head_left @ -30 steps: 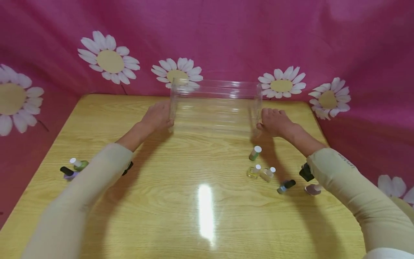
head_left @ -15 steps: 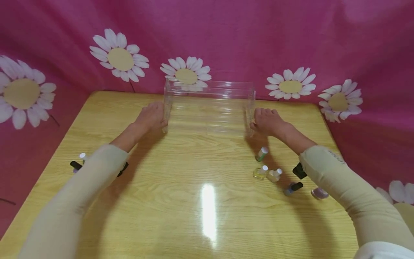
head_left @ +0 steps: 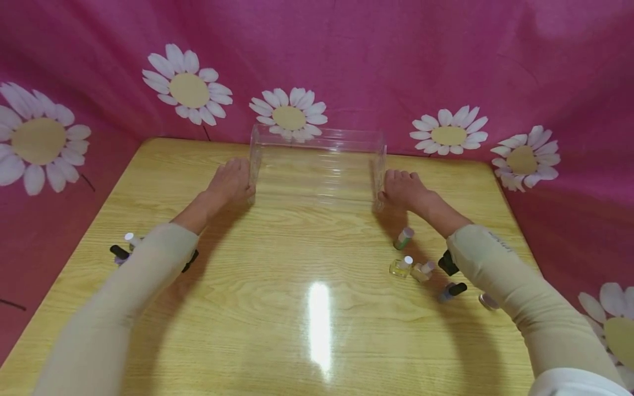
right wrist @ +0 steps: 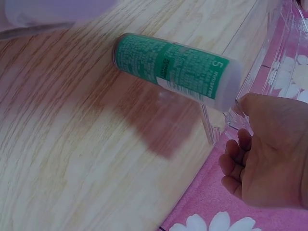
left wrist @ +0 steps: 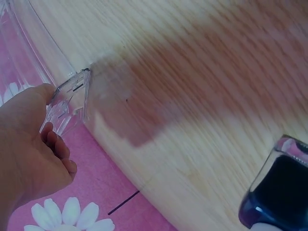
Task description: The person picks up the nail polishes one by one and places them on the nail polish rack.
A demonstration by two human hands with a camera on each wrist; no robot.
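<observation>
Head view: on the near right is a beige sleeve (head_left: 487, 269) with small, unclear lettering; beyond it, a small bottle (head_left: 403, 240), its green label showing a readable "5" in the right wrist view. Farther off, the left hand (head_left: 229, 181) and right hand (head_left: 403, 190) pinch opposite ends of a clear rack (head_left: 319, 176) on the far side of the table (head_left: 257, 297), now farther left than a second ago, long axis left to right. Behind hangs a pink daisy curtain (head_left: 366, 66)
</observation>
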